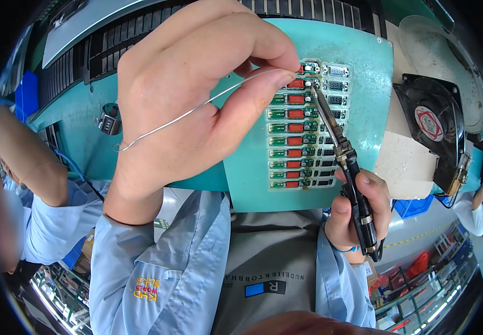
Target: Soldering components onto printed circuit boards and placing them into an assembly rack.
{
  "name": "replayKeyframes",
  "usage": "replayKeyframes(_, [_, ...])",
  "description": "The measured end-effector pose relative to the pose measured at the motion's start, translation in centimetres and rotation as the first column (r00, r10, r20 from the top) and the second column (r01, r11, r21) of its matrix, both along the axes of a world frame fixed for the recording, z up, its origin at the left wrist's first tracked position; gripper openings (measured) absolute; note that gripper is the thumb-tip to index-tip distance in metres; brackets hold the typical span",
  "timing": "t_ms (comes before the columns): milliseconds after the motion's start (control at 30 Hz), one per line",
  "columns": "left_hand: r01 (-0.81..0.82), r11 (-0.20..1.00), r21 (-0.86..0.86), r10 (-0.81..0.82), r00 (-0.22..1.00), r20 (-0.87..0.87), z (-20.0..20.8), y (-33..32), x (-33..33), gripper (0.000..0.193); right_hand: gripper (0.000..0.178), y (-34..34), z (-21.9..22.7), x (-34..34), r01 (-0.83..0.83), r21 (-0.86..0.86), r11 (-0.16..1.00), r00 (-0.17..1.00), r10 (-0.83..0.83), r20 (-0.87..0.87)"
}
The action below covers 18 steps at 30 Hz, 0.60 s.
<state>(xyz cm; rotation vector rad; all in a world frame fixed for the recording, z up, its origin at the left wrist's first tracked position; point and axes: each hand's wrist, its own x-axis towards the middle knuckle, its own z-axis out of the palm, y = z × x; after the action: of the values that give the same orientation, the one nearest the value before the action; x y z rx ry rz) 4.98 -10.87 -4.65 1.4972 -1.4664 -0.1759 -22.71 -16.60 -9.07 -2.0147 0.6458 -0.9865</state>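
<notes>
My left hand (196,92) pinches a length of thin solder wire (183,113) between thumb and forefinger. The wire's tail curves back across the hand, and its front end reaches the top of a row of small green circuit boards (277,114). In my right hand (361,215) is a soldering iron (348,159) with a black handle, slanting up and left. Its tip lies at the second board from the top, close to the wire's end. Each board carries a red component and a small display (335,100). The boards sit in cutouts of a green plate (252,173).
Right of the plate stands a black cooling fan (428,114). A small metal counter (108,119) lies on the left. Behind runs a black slatted conveyor (314,12). Co-workers sit at the left (40,162) and far right (478,215). A blue crate (413,206) is beyond the bench.
</notes>
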Motion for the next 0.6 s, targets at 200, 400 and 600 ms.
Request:
replayKeyframes(200, [-0.005, 0.999, -0.039, 0.003, 0.999, -0.033, -0.2, 0.0, 0.1, 0.012, 0.038, 0.0, 0.0, 0.0, 0.0, -0.012, 1.0, 1.0, 0.0, -0.023])
replayKeyframes(400, [-0.004, 0.999, -0.043, 0.002, 0.999, -0.037, -0.1, 0.1, 0.2, 0.013, 0.039, -0.1, -0.2, -0.7, -0.022, -0.042, 0.999, 1.0, 0.022, 0.012])
replayKeyframes(600, [0.0, 0.998, -0.066, -0.002, 1.0, -0.027, 0.0, 0.2, 0.2, 0.013, 0.041, 0.1, -0.5, -1.5, -0.023, -0.046, 0.999, 0.997, 0.027, 0.076])
